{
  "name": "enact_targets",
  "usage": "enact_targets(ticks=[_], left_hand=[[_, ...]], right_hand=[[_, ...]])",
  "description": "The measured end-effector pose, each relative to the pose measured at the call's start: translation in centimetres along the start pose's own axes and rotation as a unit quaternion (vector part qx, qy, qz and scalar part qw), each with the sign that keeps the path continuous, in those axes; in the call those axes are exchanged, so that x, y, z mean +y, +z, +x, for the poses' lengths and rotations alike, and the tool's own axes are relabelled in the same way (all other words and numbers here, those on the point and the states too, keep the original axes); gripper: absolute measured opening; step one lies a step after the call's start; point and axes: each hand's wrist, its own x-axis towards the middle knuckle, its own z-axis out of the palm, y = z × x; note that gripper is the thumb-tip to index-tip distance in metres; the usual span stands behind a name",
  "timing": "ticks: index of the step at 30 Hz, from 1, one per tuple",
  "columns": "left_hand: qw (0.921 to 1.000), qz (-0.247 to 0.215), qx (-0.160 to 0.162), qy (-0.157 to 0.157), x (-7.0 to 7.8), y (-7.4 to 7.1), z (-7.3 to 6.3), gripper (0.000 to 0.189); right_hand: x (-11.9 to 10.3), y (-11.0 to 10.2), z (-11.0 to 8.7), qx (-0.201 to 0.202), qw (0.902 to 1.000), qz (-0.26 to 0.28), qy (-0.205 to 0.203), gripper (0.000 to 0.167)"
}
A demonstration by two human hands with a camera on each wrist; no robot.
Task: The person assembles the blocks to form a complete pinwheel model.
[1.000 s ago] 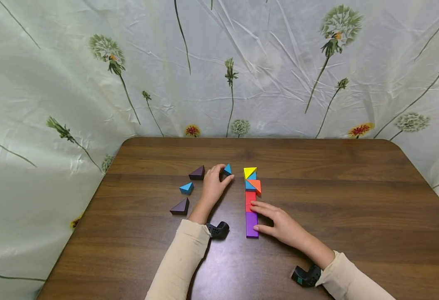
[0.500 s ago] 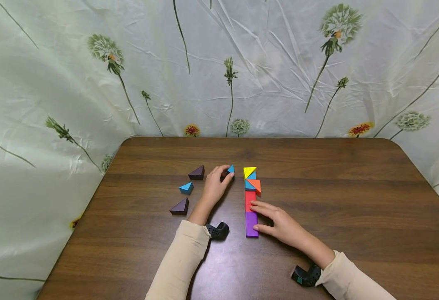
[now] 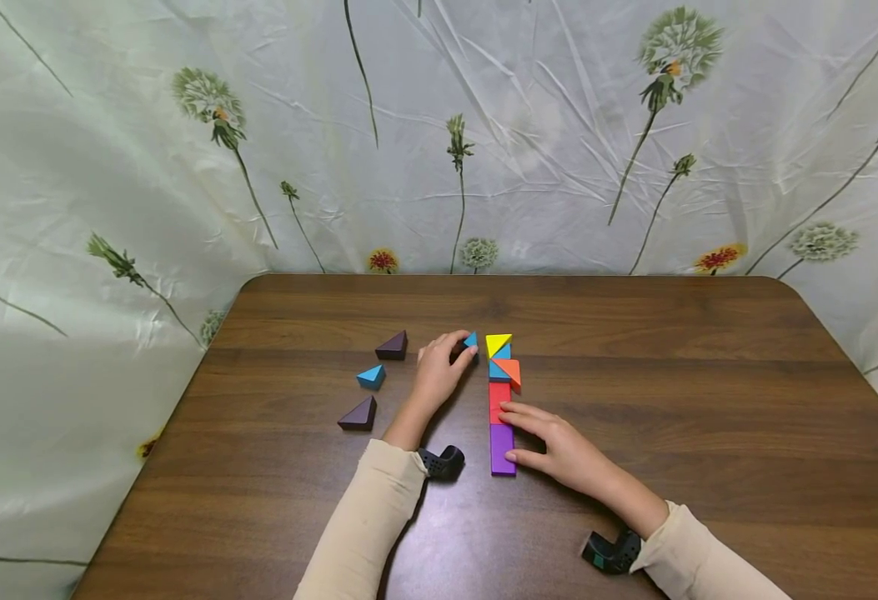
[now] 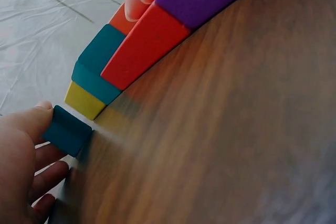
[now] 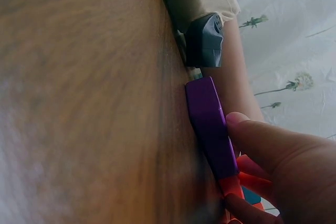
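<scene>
My left hand [image 3: 439, 368] pinches a small blue triangular block [image 4: 67, 131] between thumb and fingers, just left of a column of coloured blocks. At the column's far end is a yellow triangular block [image 3: 496, 343] against blue pieces [image 3: 498, 372]. An orange triangular block [image 3: 512, 371] juts out to the right there. Nearer come a red block [image 3: 499, 396] and a purple block [image 3: 502, 450]. My right hand [image 3: 568, 452] rests along the column's right side, thumb at the purple block and loosely extended fingers on the red one.
Left of my left hand lie two dark purple triangular blocks [image 3: 392, 345] and another blue triangular block [image 3: 371, 377]. All stand on a brown wooden table [image 3: 709, 375]. A flowered curtain [image 3: 544, 167] hangs behind its far edge. Black wrist devices [image 3: 611, 552] sit at both cuffs.
My left hand has slid right toward the column with the small blue triangular block in its fingers. The right hand and the column have stayed in place.
</scene>
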Motion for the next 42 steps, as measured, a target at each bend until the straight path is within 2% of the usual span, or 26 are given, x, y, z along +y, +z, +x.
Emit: enact_targets(ticks=[8, 34, 42], left_hand=[[0.9999, 0.003, -0.009, 0.008, 0.19, 0.23, 0.02, 0.035], [0.9996, 0.011, -0.015, 0.023, 0.53, 0.82, 0.13, 0.036], [0.9996, -0.011, -0.020, 0.014, 0.68, 0.92, 0.61, 0.036]], right_hand=[[0.13, 0.02, 0.10, 0.005, 0.9999, 0.003, -0.011, 0.052], [0.03, -0.09, 0.05, -0.002, 0.9999, 0.010, -0.006, 0.054], [0.09, -0.07, 0.06, 0.001, 0.9999, 0.008, -0.009, 0.054]])
